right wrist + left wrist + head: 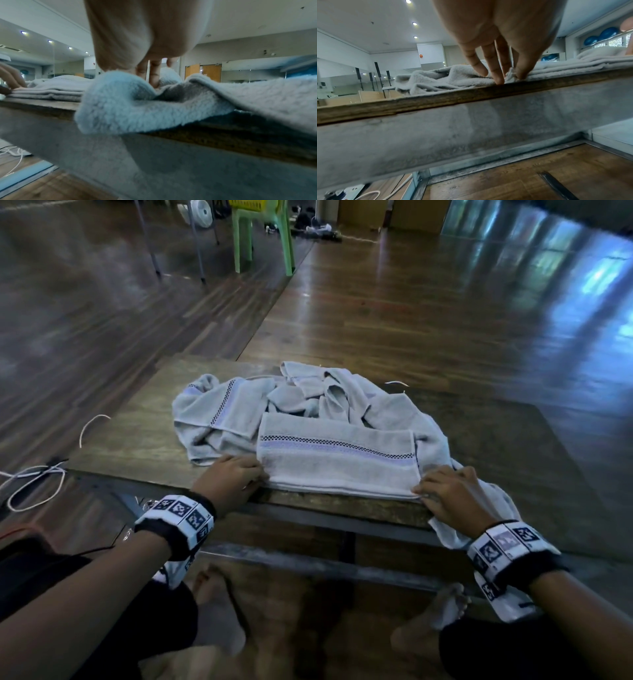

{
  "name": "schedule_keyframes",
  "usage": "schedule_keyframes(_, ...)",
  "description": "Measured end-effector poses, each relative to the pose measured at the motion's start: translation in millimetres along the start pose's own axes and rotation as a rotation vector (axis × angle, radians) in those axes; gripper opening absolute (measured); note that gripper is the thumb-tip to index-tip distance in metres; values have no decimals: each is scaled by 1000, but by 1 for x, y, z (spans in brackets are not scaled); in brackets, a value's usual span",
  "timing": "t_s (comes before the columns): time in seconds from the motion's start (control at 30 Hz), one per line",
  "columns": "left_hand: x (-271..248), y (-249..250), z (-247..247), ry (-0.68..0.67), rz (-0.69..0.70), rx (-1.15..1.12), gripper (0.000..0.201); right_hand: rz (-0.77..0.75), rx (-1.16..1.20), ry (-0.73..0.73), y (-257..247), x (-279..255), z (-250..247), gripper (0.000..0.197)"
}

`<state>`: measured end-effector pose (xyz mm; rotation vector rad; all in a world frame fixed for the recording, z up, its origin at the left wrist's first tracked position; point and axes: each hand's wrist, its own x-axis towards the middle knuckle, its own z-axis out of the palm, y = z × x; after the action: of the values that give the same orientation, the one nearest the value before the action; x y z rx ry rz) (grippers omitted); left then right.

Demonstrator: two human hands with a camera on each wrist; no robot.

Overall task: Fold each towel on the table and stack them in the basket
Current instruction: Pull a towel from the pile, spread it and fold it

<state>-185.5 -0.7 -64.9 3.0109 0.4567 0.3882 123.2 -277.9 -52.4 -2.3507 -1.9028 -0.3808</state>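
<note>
A grey towel with a checked stripe (337,460) lies folded into a long band at the near edge of the low wooden table (137,433). My left hand (262,474) is at its near left corner; in the left wrist view thumb and fingers (510,77) pinch that corner. At the near right corner my right hand (419,491) has curled fingers on the cloth, thumb in front and fingers behind (145,73). Behind the band lies a crumpled heap of grey towels (233,409). A yellow basket (253,204) sits on a green chair far back.
Another towel (452,532) droops over the table's near edge under my right wrist. White cables (37,484) lie on the wooden floor to the left. The green chair (263,237) stands far behind the table. My bare feet are under the table's front.
</note>
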Motion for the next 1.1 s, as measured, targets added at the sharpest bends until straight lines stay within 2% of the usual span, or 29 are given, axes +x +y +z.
schedule_keyframes(0.1, -1, -1, 1, -13, -20, -19, 16, 3, 11, -27, 6, -3, 1, 31)
schedule_keyframes(0.2, -2, -1, -1, -69, -48, 11, 28, 5, -1, -27, 5, -1, 1, 32)
schedule_keyframes(0.3, 0, 2, -4, -73, -50, 86, 29, 0, -24, -8, 2, 4, 2, 30)
schedule_keyframes(0.43, 9, 5, -6, -42, 13, 169, 21, 28, -29, -4, 0, 8, 3, 17)
schedule_keyframes(0.5, 14, 5, -12, 4, -25, 97, 34, 79, 9, 32, -1, 10, 1, 15)
schedule_keyframes(0.57, 18, 4, -20, 79, -78, -13, 42, 133, 61, 86, 0, 11, -3, 22)
schedule_keyframes(0.63, 20, 1, -32, 145, -130, -129, 33, 178, 146, 147, 2, 12, -10, 25)
schedule_keyframes(0.7, 23, 0, -46, 189, -174, -311, 16, 202, 261, 215, 5, 15, -24, 19)
schedule_keyframes(0.8, 21, 8, -84, 339, -112, -477, 20, 172, 401, 410, 10, 17, -50, 23)
schedule_keyframes(0.9, 19, 13, -118, 433, -41, -519, 16, 159, 523, 517, 11, 18, -80, 23)
schedule_keyframes(1.0, 19, 8, -123, 312, -62, -573, 12, 174, 640, 451, 10, 21, -87, 15)
schedule_keyframes(1.1, 23, 0, -103, 104, -150, -530, 23, 272, 666, 179, 19, 26, -65, 35)
